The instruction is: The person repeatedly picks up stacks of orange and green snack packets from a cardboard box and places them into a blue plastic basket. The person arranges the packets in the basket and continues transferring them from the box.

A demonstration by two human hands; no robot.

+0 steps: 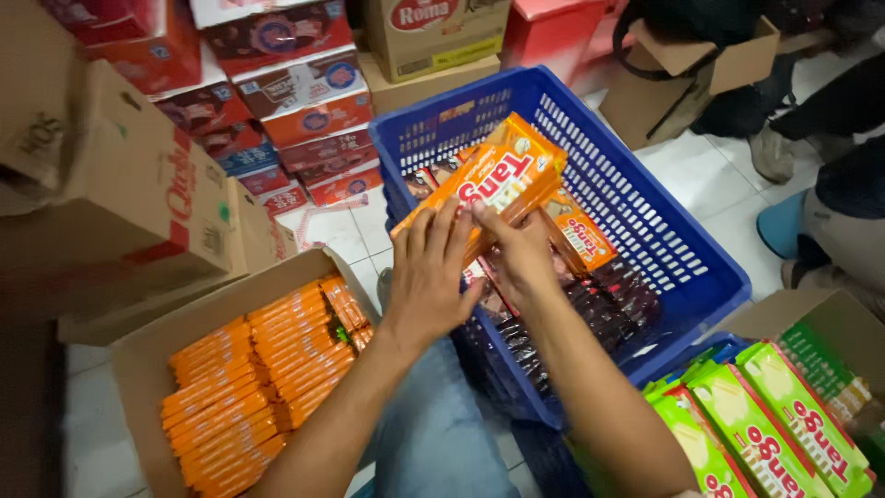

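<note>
Presently, a stack of orange wafer packs is held above the near-left part of a blue plastic crate, which stands on the tiled floor. The left hand is placed under and against the near side of the stack, its fingers spread upward along the wrappers and grasping them. The right hand is pressed against the same stack from the right, its fingers curled round the lower edge of the packs. The stack is tilted, its far end raised toward the crate's far wall. Inside the crate, dark-wrapped packs are laid along the bottom, and one further orange pack is seen leaning just beside the right hand. At the near-left, an open cardboard box is filled with rows of orange packs. Green packs are noted at the near-right corner of the view. Stacked cartons are ranged behind the crate.
</note>
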